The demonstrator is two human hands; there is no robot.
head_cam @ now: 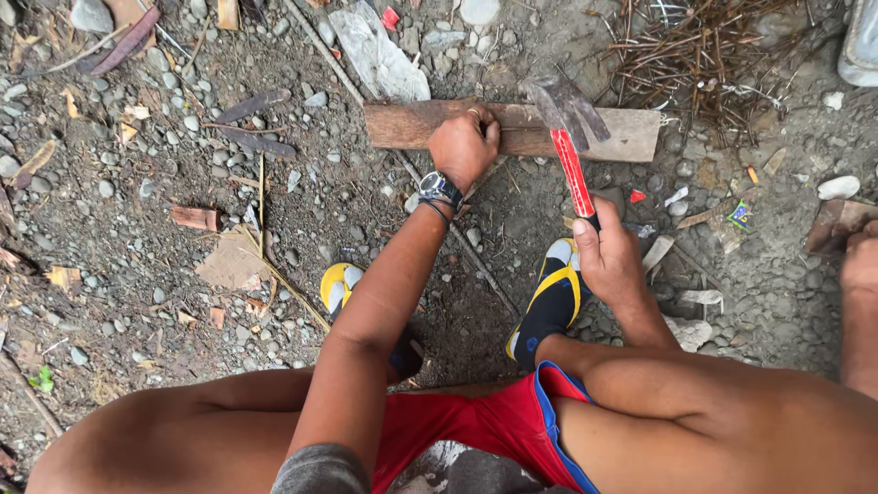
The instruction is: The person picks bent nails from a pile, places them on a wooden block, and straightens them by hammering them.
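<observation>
Left hand (pixel 464 146) is closed in a loose fist, knuckles pressing on the wooden plank (pixel 512 130) that lies flat on the gravel ground (pixel 137 183); it possibly pinches a small nail, too small to tell. Right hand (pixel 608 261) is wrapped tight around the red-handled hammer (pixel 569 151), whose blurred head is over the plank. Pile of rusty nails (pixel 704 55) lies beyond the plank's right end.

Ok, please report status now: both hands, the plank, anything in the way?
Left hand pressing on wooden plank. Right hand gripping red-handled hammer, head over plank. Pile of rusty nails just beyond; gravel all around.
</observation>
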